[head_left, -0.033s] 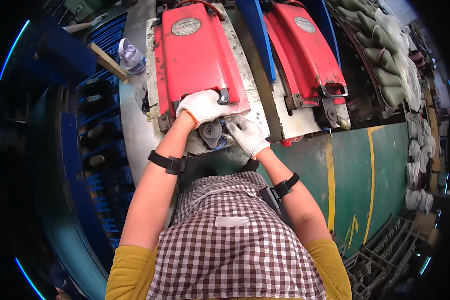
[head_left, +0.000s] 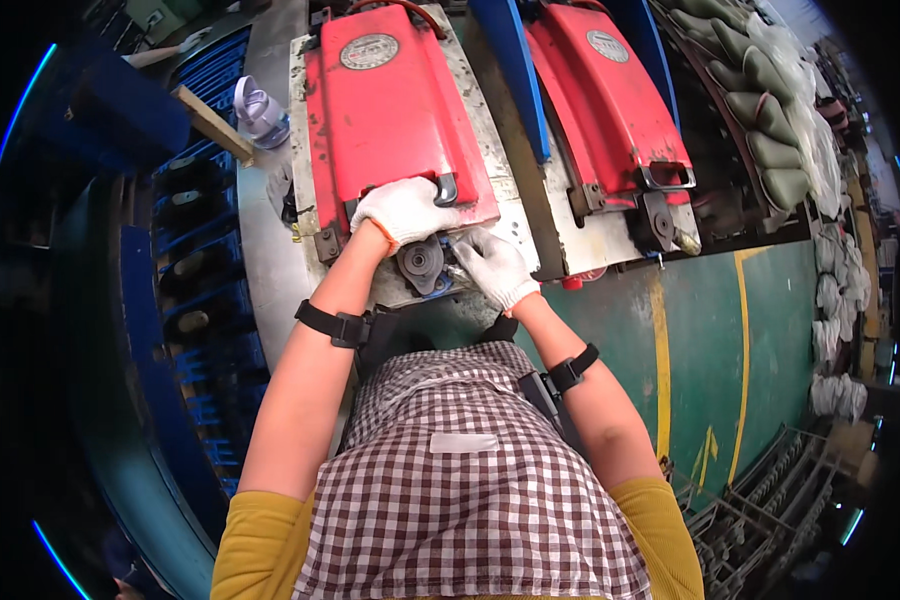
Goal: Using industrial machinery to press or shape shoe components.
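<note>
A red machine cover [head_left: 390, 120] with a round metal badge lies in front of me. My left hand [head_left: 408, 213], in a white knit glove, is closed round the dark metal handle [head_left: 447, 188] at the cover's near edge; the glove hides most of the grip. Just below it sits a round grey metal fitting [head_left: 422, 258] on the machine's front. My right hand [head_left: 494, 266], gloved too, is beside this fitting on its right. Its fingers are pinched together near a small metal part, and what they hold is hidden.
A second red cover [head_left: 610, 100] stands to the right between blue side plates. Olive-green boots [head_left: 770, 150] hang on the far right. A lilac bottle [head_left: 260, 112] stands on the metal table at left. Metal racks [head_left: 770, 500] are on the green floor [head_left: 610, 350] at lower right.
</note>
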A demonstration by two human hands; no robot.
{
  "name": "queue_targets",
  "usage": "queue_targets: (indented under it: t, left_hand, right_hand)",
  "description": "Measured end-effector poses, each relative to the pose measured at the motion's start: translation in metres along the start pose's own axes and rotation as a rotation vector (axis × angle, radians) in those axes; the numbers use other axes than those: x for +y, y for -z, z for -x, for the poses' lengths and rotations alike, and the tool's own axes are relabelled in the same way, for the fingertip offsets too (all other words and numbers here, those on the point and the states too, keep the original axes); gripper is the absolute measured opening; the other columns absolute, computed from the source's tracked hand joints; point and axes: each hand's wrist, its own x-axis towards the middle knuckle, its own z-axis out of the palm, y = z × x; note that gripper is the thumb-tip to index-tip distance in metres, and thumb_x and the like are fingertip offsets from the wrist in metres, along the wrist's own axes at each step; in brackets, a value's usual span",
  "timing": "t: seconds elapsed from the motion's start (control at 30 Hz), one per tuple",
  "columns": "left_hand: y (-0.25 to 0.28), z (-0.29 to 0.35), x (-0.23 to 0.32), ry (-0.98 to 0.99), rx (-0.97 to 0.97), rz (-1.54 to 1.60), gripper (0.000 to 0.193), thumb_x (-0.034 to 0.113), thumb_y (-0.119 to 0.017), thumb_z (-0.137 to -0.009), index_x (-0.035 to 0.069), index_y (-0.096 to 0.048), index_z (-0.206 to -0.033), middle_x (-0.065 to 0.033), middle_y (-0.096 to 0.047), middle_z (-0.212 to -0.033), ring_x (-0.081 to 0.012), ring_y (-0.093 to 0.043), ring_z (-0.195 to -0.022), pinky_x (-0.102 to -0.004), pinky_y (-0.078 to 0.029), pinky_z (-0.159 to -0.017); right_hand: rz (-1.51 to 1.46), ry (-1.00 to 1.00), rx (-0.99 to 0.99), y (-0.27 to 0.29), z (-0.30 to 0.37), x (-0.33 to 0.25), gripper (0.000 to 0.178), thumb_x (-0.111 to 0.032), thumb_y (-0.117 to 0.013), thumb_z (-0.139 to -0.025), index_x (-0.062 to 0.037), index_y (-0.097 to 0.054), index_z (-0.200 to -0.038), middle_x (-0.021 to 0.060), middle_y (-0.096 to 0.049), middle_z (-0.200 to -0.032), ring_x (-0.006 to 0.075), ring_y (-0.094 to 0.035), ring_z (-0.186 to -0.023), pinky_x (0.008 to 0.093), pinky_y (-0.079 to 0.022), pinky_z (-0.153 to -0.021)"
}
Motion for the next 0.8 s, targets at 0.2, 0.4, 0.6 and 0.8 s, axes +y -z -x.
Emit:
queue_targets:
  t: [0.2, 0.4, 0.6, 0.8]
  left_hand:
    - [-0.002, -0.004, -0.007, -0.022, 0.016, -0.081, 0.052, 0.054, -0.074, -0.082, 0.002, -0.074, -0.088, -0.0134, -0.073, -0.076, -0.0262, -0.072, -0.073, -0.0417, -0.054, -0.072]
    - [-0.002, 0.001, -0.005, -0.031, 0.027, -0.005, 0.050, 0.052, -0.072, -0.081, 0.002, -0.073, -0.086, -0.0119, -0.072, -0.074, -0.0255, -0.071, -0.071, -0.0404, -0.054, -0.072]
    - [-0.003, 0.000, -0.007, -0.015, -0.004, -0.120, 0.062, 0.060, -0.066, -0.080, 0.002, -0.076, -0.098, -0.0219, -0.075, -0.099, -0.0377, -0.073, -0.095, -0.0465, -0.056, -0.085]
    - [-0.006, 0.002, -0.008, -0.015, 0.023, -0.128, 0.063, 0.061, -0.066, -0.080, 0.004, -0.077, -0.104, -0.0215, -0.075, -0.105, -0.0377, -0.073, -0.099, -0.0477, -0.056, -0.088]
  right_hand:
    - [-0.003, 0.019, 0.060, -0.003, 0.000, 0.002, 0.032, -0.036, -0.064, -0.099, -0.0052, -0.069, -0.105, 0.0227, -0.073, -0.093, 0.0409, -0.071, -0.093, 0.0451, -0.055, -0.086]
    - [0.129, 0.027, 0.079, 0.000, 0.004, -0.006, 0.031, -0.036, -0.061, -0.100, -0.0062, -0.068, -0.105, 0.0240, -0.071, -0.097, 0.0428, -0.070, -0.094, 0.0478, -0.055, -0.085]
    - [0.314, 0.162, -0.087, 0.002, 0.016, -0.025, 0.033, -0.042, -0.065, -0.097, -0.0094, -0.071, -0.104, 0.0213, -0.072, -0.093, 0.0399, -0.071, -0.091, 0.0470, -0.056, -0.084]
    - [0.286, 0.122, -0.213, 0.007, 0.013, -0.026, 0.040, -0.044, -0.069, -0.094, -0.0088, -0.073, -0.112, 0.0192, -0.075, -0.101, 0.0364, -0.072, -0.098, 0.0445, -0.056, -0.090]
